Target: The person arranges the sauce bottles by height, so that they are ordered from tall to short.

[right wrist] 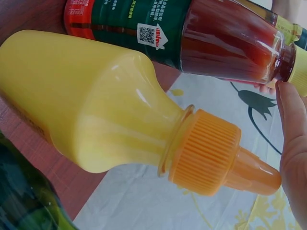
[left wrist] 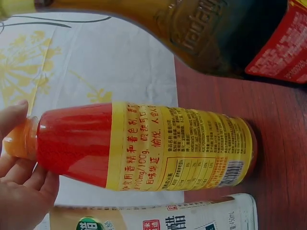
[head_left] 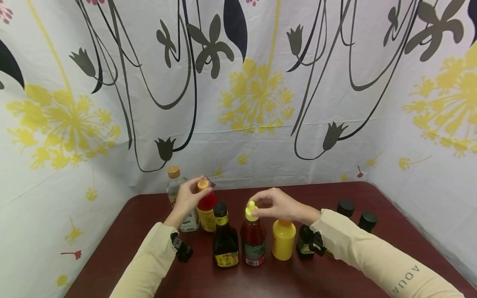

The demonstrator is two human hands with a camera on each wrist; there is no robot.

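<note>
My left hand (head_left: 187, 199) grips the orange cap (left wrist: 21, 139) of a red ketchup bottle (head_left: 207, 207) with a yellow label, standing at the back left of the row. Thumb and fingers lie on either side of that cap in the left wrist view. My right hand (head_left: 277, 203) pinches the yellow nozzle cap (head_left: 251, 212) of a dark red sauce bottle (head_left: 253, 238) in the middle. In the right wrist view only part of this hand shows, beside that cap. Both bottles stand upright on the dark red table (head_left: 179, 277).
Left of the ketchup is a clear vinegar bottle (head_left: 190, 221). Between the two held bottles stands a dark soy-type bottle (head_left: 225, 242). A yellow bottle (head_left: 284, 242) with an orange nozzle and a dark green bottle (head_left: 304, 244) stand to the right. Black-capped bottles (head_left: 345, 207) are partly behind my right sleeve.
</note>
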